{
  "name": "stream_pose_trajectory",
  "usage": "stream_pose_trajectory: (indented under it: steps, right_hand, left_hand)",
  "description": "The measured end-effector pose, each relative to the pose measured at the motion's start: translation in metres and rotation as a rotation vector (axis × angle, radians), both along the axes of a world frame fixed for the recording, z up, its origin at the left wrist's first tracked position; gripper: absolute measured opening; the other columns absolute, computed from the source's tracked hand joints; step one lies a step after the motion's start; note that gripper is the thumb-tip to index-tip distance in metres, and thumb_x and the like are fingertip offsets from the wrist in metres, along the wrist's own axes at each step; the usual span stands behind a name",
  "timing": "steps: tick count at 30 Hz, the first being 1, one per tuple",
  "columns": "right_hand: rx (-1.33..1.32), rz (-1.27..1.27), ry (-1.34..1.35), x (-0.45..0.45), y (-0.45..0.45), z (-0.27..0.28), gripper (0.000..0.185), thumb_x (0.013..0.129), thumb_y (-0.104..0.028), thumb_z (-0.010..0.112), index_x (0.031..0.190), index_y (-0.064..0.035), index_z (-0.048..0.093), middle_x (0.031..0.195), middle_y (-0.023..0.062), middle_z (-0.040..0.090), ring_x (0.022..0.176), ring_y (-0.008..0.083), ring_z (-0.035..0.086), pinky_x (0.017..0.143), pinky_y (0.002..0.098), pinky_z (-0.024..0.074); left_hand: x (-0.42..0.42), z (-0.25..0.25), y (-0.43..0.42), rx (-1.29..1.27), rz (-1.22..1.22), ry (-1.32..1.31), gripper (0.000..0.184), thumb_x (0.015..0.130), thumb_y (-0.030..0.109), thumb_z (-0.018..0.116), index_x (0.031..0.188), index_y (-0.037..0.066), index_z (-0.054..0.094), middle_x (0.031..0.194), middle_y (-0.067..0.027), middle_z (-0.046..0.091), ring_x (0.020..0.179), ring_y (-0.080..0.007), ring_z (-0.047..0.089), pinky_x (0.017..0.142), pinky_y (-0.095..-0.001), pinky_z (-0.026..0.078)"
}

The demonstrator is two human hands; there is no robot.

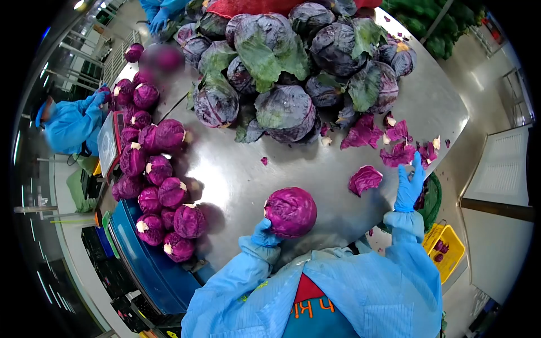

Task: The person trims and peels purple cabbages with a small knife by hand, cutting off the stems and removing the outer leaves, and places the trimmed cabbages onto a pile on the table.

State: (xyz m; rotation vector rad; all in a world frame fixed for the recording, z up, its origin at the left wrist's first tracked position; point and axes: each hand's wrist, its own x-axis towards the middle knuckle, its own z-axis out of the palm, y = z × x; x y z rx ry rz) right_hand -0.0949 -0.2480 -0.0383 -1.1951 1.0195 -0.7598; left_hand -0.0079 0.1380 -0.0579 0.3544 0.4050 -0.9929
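Cabbage [291, 212], purple, sits in left hand's [265, 234] grasp near steel table's [315, 163] front edge. Right hand [411, 183] is released, fingers parted beside torn leaves [398, 154]. Leafy heads [285, 110] lie piled beyond.

From where I stand, orange letters [313, 307] cross the teal garment [315, 328] showing in the opening of the blue coat [389, 287]. The coat covers part of the word, so I catch only pieces, perhaps a k, an i and an h. Left of the coat's opening, small yellow-green marks [253, 290] are too tiny to read.
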Motion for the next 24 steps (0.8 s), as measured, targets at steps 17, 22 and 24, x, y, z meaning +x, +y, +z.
stream_pose_trajectory:
  steps: [17,22,24]
  right_hand:
    - [0.138,-0.305,-0.297,-0.045,-0.029,-0.046,0.044,0.088,-0.004,0.060,0.131,-0.0065,0.053,0.121,0.0050,0.055,0.093,0.0154,0.059,0.079,0.0285,0.0511]
    - [0.030,0.001,0.023,-0.075,0.017,0.013,0.031,0.095,-0.013,0.056,0.127,-0.0114,0.056,0.093,0.0007,0.063,0.065,0.0045,0.056,0.050,0.0175,0.0422]
    - [0.086,0.407,0.269,-0.070,0.053,0.027,0.020,0.097,-0.022,0.053,0.098,-0.0071,0.066,0.082,0.0020,0.066,0.065,0.0111,0.060,0.056,0.0264,0.0477]
  left_hand:
    - [0.009,0.076,-0.122,1.122,-0.549,-1.834,0.118,0.050,0.034,0.090,0.143,-0.001,0.028,0.137,-0.0258,0.038,0.124,-0.0426,0.040,0.106,-0.0472,0.036]
    - [0.004,0.072,-0.139,1.179,-0.550,-1.917,0.115,0.052,0.035,0.088,0.142,-0.003,0.028,0.136,-0.0276,0.038,0.124,-0.0438,0.039,0.105,-0.0494,0.034]
    - [0.008,0.067,-0.140,1.127,-0.527,-1.893,0.114,0.052,0.035,0.088,0.142,-0.003,0.028,0.135,-0.0280,0.038,0.124,-0.0437,0.039,0.104,-0.0493,0.035]
